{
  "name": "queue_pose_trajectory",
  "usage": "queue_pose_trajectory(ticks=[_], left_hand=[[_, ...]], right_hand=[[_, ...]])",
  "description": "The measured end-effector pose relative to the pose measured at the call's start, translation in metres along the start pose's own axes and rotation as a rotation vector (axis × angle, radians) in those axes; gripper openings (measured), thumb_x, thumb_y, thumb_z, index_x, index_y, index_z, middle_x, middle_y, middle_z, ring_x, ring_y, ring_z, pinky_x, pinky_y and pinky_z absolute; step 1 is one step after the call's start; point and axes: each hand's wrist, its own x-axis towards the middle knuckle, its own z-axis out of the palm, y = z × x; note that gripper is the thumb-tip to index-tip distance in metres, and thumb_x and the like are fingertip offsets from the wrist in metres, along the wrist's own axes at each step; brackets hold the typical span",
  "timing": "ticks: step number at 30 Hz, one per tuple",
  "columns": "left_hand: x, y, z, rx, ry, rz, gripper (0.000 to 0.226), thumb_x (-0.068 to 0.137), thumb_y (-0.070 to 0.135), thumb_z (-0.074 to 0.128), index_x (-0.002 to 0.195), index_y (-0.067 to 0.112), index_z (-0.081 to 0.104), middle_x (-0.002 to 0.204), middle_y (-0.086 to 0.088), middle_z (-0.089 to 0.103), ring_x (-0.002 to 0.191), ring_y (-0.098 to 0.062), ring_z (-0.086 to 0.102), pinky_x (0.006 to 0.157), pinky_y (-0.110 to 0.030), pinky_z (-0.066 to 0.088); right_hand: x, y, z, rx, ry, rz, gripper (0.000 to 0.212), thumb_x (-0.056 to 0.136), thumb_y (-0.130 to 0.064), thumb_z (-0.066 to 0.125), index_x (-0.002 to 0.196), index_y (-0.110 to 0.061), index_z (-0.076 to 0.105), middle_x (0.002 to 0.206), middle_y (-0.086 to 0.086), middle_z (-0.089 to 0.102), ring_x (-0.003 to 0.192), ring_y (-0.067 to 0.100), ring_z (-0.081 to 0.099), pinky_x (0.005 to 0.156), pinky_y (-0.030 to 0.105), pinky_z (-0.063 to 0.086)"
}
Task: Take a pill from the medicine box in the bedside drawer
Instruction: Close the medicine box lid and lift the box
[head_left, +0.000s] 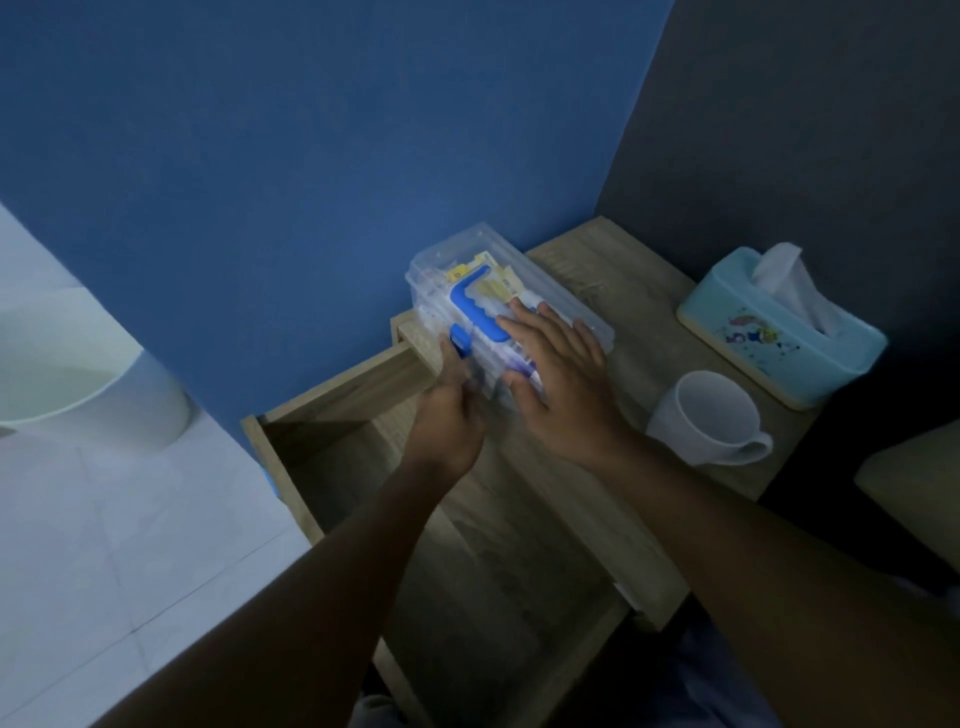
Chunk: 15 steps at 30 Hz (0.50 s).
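Right hand (558, 376) lies flat, fingers spread, on the box (506, 306) lid; left hand (452, 410) pinches its blue latch (460, 340); box sits on the nightstand (639, 374) top, long axis near-right to far-left, beside the open drawer (332, 415).

Your two hands, left (451, 415) and right (563, 387), are bare, forearms uncovered: no sleeves, rings, or watch visible.

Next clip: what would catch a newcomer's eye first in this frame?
The clear medicine box with its blue handle stands on the bedside table by the blue wall. The right hand lies flat on its lid, and the left hand is at the blue latch. The drawer stands open below; a white mug and tissue box sit to the right.
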Motion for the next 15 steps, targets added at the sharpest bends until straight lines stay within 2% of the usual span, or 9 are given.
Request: queue_pose_trajectory(ticks=[2, 3, 4, 5, 7, 8, 9, 12, 15], left_hand=[[0.001, -0.005, -0.009, 0.007, -0.022, -0.02, 0.062, 0.102, 0.024, 0.037, 0.157, 0.021, 0.009, 0.094, 0.011, 0.063, 0.073, 0.018, 0.06, 0.057, 0.003, 0.041], [0.001, -0.002, -0.015, 0.042, -0.02, -0.017, 0.06, 0.102, 0.024, 0.037, 0.157, 0.02, 0.012, 0.093, 0.013, 0.064, 0.071, 0.021, 0.058, 0.054, 0.002, 0.04], [0.003, 0.002, -0.021, 0.052, -0.021, -0.035, 0.058, 0.102, 0.027, 0.036, 0.156, 0.021, 0.015, 0.102, 0.012, 0.066, 0.074, 0.022, 0.058, 0.056, 0.002, 0.041], [0.006, 0.006, -0.029, 0.074, -0.009, -0.045, 0.056, 0.102, 0.032, 0.036, 0.155, 0.021, 0.02, 0.118, 0.009, 0.063, 0.088, 0.021, 0.057, 0.067, 0.001, 0.042], [0.017, 0.012, -0.043, 0.127, 0.037, -0.047, 0.054, 0.102, 0.038, 0.038, 0.152, 0.019, 0.031, 0.144, -0.004, 0.052, 0.123, -0.004, 0.054, 0.095, -0.018, 0.042], [0.025, 0.017, -0.051, 0.152, 0.085, -0.043, 0.053, 0.101, 0.038, 0.04, 0.149, 0.016, 0.037, 0.146, -0.009, 0.051, 0.13, -0.019, 0.052, 0.101, -0.026, 0.04], [0.033, 0.021, -0.059, 0.164, 0.124, -0.041, 0.052, 0.101, 0.037, 0.042, 0.147, 0.014, 0.042, 0.144, -0.013, 0.053, 0.131, -0.027, 0.051, 0.106, -0.031, 0.038], [0.057, 0.036, -0.071, 0.191, 0.154, -0.044, 0.052, 0.099, 0.038, 0.045, 0.144, 0.011, 0.045, 0.142, -0.015, 0.055, 0.132, -0.03, 0.05, 0.11, -0.033, 0.036], [0.084, 0.045, -0.073, 0.194, 0.118, -0.109, 0.063, 0.095, 0.047, 0.05, 0.147, 0.014, 0.041, 0.147, -0.012, 0.049, 0.135, -0.029, 0.046, 0.109, -0.034, 0.037]], right_hand=[[0.0, -0.003, -0.003, 0.017, -0.016, 0.01, 0.053, 0.099, -0.029, 0.048, 0.151, -0.027, 0.039, 0.163, -0.007, 0.03, 0.153, 0.013, 0.017, 0.124, 0.04, 0.007], [0.0, -0.004, -0.004, 0.037, -0.032, 0.019, 0.052, 0.1, -0.028, 0.047, 0.151, -0.026, 0.038, 0.163, -0.007, 0.03, 0.153, 0.013, 0.016, 0.124, 0.04, 0.006], [0.001, -0.005, -0.008, 0.078, -0.053, 0.033, 0.051, 0.101, -0.026, 0.045, 0.152, -0.026, 0.037, 0.163, -0.007, 0.029, 0.153, 0.012, 0.015, 0.125, 0.041, 0.006], [0.002, -0.005, -0.012, 0.142, -0.074, 0.055, 0.05, 0.103, -0.025, 0.043, 0.152, -0.025, 0.036, 0.163, -0.006, 0.029, 0.153, 0.011, 0.015, 0.125, 0.043, 0.009], [0.004, -0.003, -0.023, 0.283, -0.07, 0.124, 0.048, 0.105, -0.022, 0.041, 0.152, -0.022, 0.035, 0.162, -0.004, 0.029, 0.15, 0.011, 0.024, 0.124, 0.043, 0.02], [0.004, -0.003, -0.028, 0.329, -0.028, 0.17, 0.048, 0.104, -0.021, 0.042, 0.152, -0.021, 0.035, 0.16, -0.003, 0.032, 0.145, 0.012, 0.033, 0.121, 0.042, 0.029], [0.004, -0.003, -0.032, 0.359, 0.037, 0.232, 0.048, 0.104, -0.021, 0.043, 0.152, -0.02, 0.035, 0.158, -0.002, 0.035, 0.139, 0.012, 0.04, 0.116, 0.041, 0.036], [0.003, -0.011, -0.033, 0.39, 0.255, 0.525, 0.053, 0.102, -0.021, 0.046, 0.152, -0.015, 0.03, 0.156, 0.008, 0.034, 0.139, 0.021, 0.041, 0.112, 0.038, 0.04], [0.006, -0.019, -0.025, 0.411, 0.268, 0.824, 0.064, 0.101, -0.032, 0.049, 0.155, -0.01, 0.023, 0.154, 0.016, 0.031, 0.138, 0.031, 0.042, 0.107, 0.039, 0.043]])
